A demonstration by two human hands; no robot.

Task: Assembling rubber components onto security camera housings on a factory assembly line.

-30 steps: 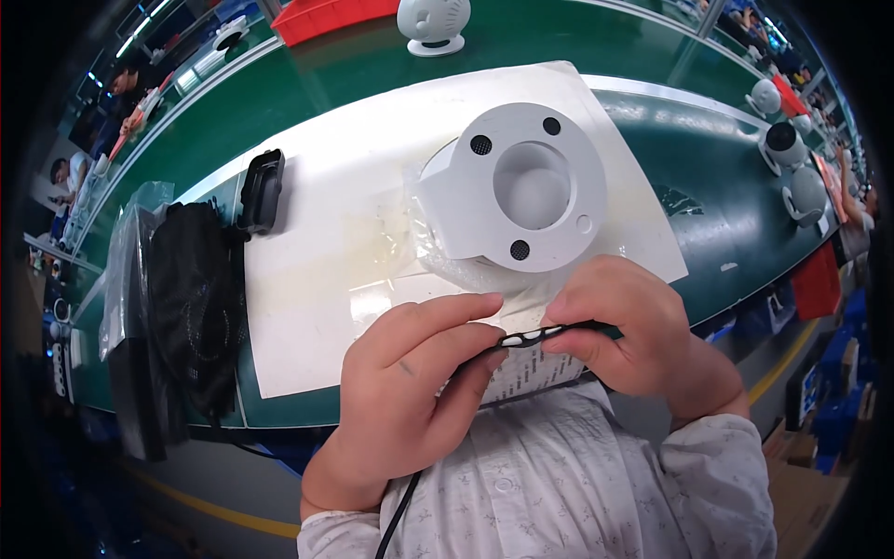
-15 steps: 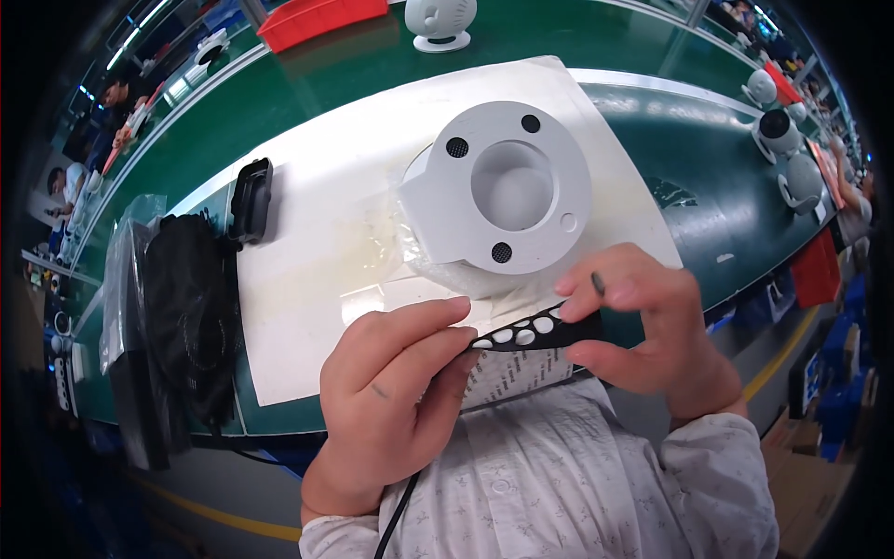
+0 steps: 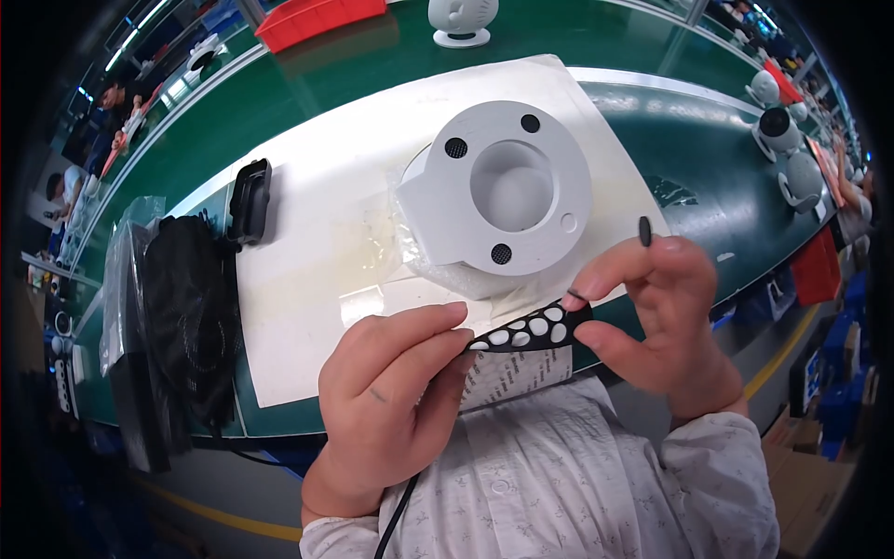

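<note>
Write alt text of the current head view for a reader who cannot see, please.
A left hand holds a black strip with white spots; the right hand, at its other end, carries a small dark pad. Beyond, a white device lies over a white board.

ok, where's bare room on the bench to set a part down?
White board, left side, between black tray and clear wrap under white base. Green benchtop between board and red bin. Crowded: far left, with black pouch and clear bag; near edge: left hand, right hand, black dotted strip.
</note>
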